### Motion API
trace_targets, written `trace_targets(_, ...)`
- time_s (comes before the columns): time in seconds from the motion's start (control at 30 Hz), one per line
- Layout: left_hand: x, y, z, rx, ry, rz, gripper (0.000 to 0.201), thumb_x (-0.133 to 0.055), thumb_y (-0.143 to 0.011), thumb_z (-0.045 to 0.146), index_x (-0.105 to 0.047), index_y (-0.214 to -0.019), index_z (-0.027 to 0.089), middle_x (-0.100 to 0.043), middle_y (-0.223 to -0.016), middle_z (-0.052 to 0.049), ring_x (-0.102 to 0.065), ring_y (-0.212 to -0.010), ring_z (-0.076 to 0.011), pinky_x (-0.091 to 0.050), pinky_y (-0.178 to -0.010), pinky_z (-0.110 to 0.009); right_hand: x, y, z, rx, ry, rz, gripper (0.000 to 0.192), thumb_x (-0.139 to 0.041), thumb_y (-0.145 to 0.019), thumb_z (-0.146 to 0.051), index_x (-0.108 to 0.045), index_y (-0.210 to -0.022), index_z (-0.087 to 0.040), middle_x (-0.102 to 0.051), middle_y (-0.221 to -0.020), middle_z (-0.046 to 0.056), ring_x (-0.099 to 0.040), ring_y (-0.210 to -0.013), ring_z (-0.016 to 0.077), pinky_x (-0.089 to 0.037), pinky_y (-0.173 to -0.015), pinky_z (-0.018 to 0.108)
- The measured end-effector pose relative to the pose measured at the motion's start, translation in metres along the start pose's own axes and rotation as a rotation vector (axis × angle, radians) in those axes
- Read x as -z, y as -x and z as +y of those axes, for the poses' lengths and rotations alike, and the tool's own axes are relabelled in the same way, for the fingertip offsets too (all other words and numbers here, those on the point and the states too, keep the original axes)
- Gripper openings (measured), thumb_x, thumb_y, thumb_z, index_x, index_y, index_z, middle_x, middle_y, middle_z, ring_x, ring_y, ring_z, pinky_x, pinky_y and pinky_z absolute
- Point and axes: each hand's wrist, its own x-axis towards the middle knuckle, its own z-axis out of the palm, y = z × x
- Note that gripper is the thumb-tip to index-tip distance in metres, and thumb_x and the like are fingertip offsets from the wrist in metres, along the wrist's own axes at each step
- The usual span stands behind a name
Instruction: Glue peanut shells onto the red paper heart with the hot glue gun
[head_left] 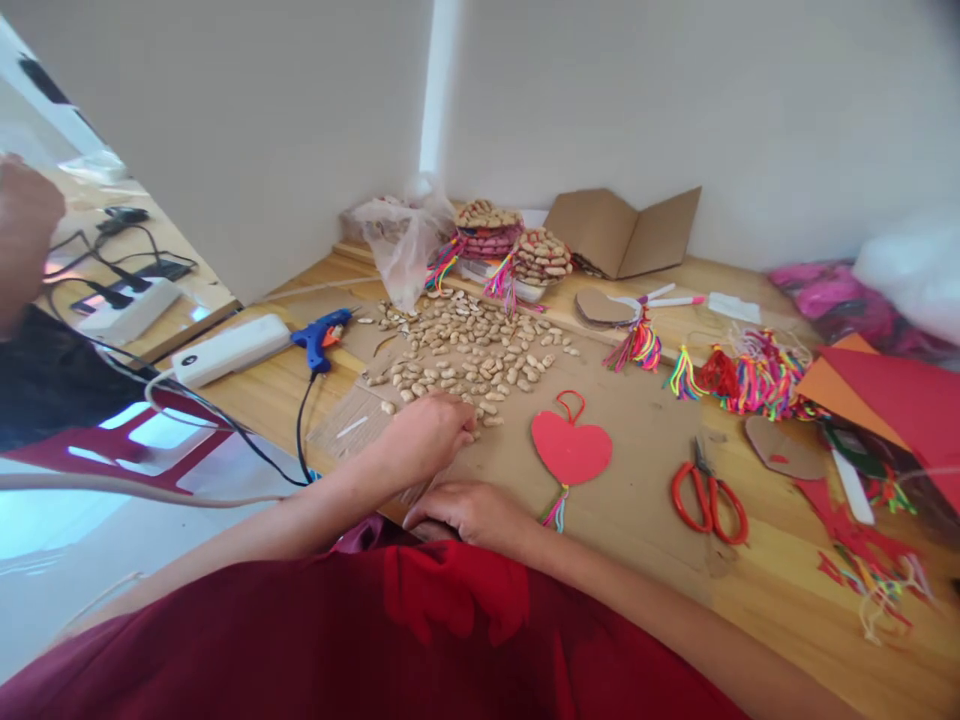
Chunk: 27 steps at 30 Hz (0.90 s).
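Observation:
My left hand (431,433) reaches over the near edge of a pile of peanuts (480,345) in their shells. Its fingers are curled down and together; what they hold, if anything, is hidden. My right hand (471,508) rests at the table's near edge, just below the left one, its fingers bent and mostly out of sight. To its right lies a red heart-shaped card (571,447) with a red cord loop on top and a coloured thread tassel (556,510) below. Heart and peanuts are on a flat cardboard sheet (637,510).
A blue glue gun (321,338) and white power bank (231,350) stand left, with cables hanging off the edge. Red-handled scissors (709,500), tassels (765,375) and red paper (900,400) lie right. Peanut-covered pieces (541,256) are stacked behind. Another person's arm (22,240) shows far left.

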Motion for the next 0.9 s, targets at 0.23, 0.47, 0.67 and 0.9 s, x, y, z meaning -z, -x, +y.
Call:
trace_targets(0.23, -0.002, -0.008, 0.002, 0.103, -0.014, -0.058, 0.015, -0.060, -0.085, 0.013, -0.071, -0.093, 0.019, -0.072, -0.093, -0.004, -0.067, -0.090, -0.0200, -0.048, -0.078, -0.027, -0.005, 0.002, 0.006, 0.085, 0.057, 0.063, 0.018, -0.057, -0.097, -0.025, -0.072, -0.103, -0.018, -0.074, -0.100, 0.006, -0.069, -0.095, 0.0169, -0.050, -0.085, 0.025)
trace_targets(0.47, -0.008, -0.016, 0.001, 0.117, -0.018, -0.087, 0.012, -0.062, -0.080, 0.012, -0.069, -0.087, 0.019, -0.073, -0.088, -0.008, -0.069, -0.085, -0.0248, -0.050, -0.075, -0.032, -0.001, 0.004, -0.003, 0.101, 0.113, 0.069, 0.020, -0.053, -0.097, -0.022, -0.071, -0.105, -0.017, -0.074, -0.100, 0.007, -0.067, -0.093, 0.0169, -0.050, -0.083, 0.026)
trace_targets(0.67, -0.001, -0.013, 0.014, 0.136, -0.038, -0.091, 0.017, -0.058, -0.079, 0.007, -0.067, -0.090, 0.017, -0.073, -0.094, -0.011, -0.068, -0.088, -0.0257, -0.048, -0.074, -0.031, 0.002, 0.002, -0.012, 0.109, 0.156, 0.079, 0.021, -0.053, -0.096, -0.017, -0.072, -0.105, -0.016, -0.075, -0.103, 0.007, -0.067, -0.095, 0.0174, -0.049, -0.086, 0.027)
trace_targets(0.9, 0.026, -0.014, 0.017, 0.171, 0.044, -0.110, 0.025, -0.062, -0.073, 0.007, -0.073, -0.090, 0.021, -0.072, -0.079, -0.001, -0.065, -0.073, -0.0165, -0.043, -0.063, -0.023, 0.003, 0.002, -0.016, 0.105, 0.219, 0.084, 0.019, -0.054, -0.095, -0.018, -0.070, -0.106, -0.016, -0.074, -0.104, 0.007, -0.067, -0.097, 0.0181, -0.047, -0.085, 0.026)
